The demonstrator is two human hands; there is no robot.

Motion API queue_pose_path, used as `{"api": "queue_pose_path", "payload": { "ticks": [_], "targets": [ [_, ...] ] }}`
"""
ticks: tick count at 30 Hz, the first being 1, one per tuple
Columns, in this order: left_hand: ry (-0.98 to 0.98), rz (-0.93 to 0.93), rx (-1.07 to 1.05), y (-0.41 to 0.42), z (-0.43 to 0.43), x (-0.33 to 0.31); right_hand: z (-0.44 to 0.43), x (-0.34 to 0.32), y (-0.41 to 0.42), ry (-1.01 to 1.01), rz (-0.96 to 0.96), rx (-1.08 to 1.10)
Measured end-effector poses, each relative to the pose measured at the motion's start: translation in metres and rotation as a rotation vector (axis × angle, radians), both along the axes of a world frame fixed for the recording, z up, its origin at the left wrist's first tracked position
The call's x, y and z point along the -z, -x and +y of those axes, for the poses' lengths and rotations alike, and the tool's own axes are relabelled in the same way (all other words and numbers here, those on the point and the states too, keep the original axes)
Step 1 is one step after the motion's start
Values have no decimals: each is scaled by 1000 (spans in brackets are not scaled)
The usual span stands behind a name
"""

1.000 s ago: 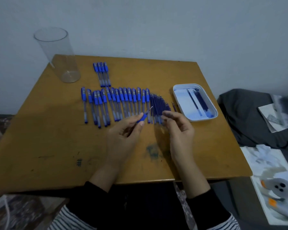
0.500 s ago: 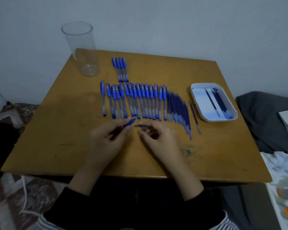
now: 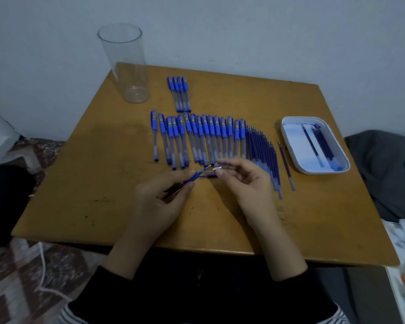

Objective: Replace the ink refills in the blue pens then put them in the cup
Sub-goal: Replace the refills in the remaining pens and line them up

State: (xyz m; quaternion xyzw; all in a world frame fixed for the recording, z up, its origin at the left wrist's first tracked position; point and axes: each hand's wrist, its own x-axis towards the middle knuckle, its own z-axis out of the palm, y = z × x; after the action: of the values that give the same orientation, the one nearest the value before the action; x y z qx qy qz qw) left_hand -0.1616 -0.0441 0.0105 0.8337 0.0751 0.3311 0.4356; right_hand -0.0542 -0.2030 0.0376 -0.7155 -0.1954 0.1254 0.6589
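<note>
The left hand (image 3: 159,202), grip clamped on a blue pen (image 3: 193,177), angles it toward the right hand (image 3: 246,183), grip pinching a small silvery piece (image 3: 216,169), apparently for refitting; cup (image 3: 126,66) stands empty on the counter (image 3: 98,183), far-left corner.

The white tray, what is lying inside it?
Inside the white tray lie a few dark blue refills, on a floor smeared with blue ink. Their exact number cannot be told, because they overlap.

Dim, bluish light here: a plain pale wall (image 3: 243,31) behind the wooden worktop (image 3: 91,183), patterned rug (image 3: 21,277) near left, dark grey cloth (image 3: 388,171) heaped on the right.
</note>
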Motion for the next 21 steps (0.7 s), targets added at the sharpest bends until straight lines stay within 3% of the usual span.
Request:
{"api": "queue_pose_path", "payload": {
  "ticks": [11, 15, 19, 21],
  "targets": [
    [-26, -17, 3, 1, -1, -3, 4, -10, -3, -6, -59, -93],
    [-7, -33, 35, 0, 0, 0, 6, -13, 0, 127, -121, -194],
    [-2, -19, 65, 0, 2, 3, 10, -15, -3, 432, -414, -226],
    [12, -32, 66, -1, 2, 4, 9, -16, -6, 426, -396, -254]
  ]
}}
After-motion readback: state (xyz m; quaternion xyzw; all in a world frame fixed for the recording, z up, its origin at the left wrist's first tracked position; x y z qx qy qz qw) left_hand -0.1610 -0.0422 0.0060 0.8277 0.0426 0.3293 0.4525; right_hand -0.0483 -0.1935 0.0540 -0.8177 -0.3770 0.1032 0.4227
